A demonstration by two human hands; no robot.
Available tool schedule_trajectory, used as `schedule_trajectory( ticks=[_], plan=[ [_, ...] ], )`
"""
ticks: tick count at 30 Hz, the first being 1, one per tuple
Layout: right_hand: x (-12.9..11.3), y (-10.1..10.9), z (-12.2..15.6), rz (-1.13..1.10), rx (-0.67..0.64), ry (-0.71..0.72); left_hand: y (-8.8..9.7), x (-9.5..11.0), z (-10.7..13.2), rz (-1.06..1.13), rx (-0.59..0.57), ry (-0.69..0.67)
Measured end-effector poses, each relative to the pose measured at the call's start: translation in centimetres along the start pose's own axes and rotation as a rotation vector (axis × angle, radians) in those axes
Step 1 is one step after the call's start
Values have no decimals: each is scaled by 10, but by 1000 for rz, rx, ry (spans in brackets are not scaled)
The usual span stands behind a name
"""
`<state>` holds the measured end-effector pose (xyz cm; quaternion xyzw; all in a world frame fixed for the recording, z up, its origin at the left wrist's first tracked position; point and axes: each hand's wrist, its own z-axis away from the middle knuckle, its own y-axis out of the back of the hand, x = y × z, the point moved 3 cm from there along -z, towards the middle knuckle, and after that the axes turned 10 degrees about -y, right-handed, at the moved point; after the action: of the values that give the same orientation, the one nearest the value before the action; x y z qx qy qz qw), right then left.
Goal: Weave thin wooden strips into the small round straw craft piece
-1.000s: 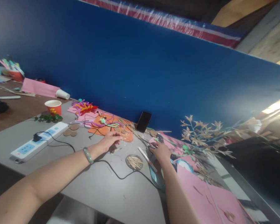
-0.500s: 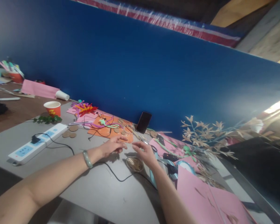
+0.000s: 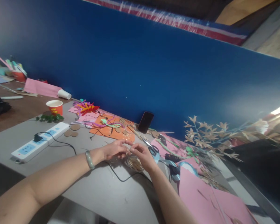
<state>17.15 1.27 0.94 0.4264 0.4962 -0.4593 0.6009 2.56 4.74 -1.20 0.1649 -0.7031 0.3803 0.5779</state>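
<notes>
My left hand (image 3: 114, 148) and my right hand (image 3: 142, 155) meet fingertip to fingertip just above the grey table (image 3: 100, 189). Both hands are pinched closed on something small and thin that I cannot make out. Right beneath them lies a round disc (image 3: 135, 164) covered with pale wooden slivers. A green bangle sits on my left wrist. Scissors (image 3: 152, 150) lie just beyond my right hand.
A black phone (image 3: 146, 122) leans on the blue wall. Orange paper (image 3: 107, 130) with cords and cardboard discs, bright pipe cleaners (image 3: 85, 107), a red cup (image 3: 54, 107) and a white power strip (image 3: 40, 141) lie to the left. Dried branches (image 3: 207, 138) and pink paper (image 3: 207, 199) lie right.
My right hand left the scissors area and moved left to meet my left hand above the disc. The left hand stayed almost in place and closed into a pinch.
</notes>
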Motion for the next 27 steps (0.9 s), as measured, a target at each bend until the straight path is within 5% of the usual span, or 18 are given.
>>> schedule_trajectory(
  ticks=[9, 15, 27],
  plan=[
    [1, 12, -3, 101, 207, 3, 4, 5, -2, -138, 58, -71],
    [5, 13, -5, 83, 202, 3, 4, 5, -1, -332, -5, -125],
    [2, 7, -3, 151, 131, 20, 2, 9, 0, -285, 64, -115]
  ],
)
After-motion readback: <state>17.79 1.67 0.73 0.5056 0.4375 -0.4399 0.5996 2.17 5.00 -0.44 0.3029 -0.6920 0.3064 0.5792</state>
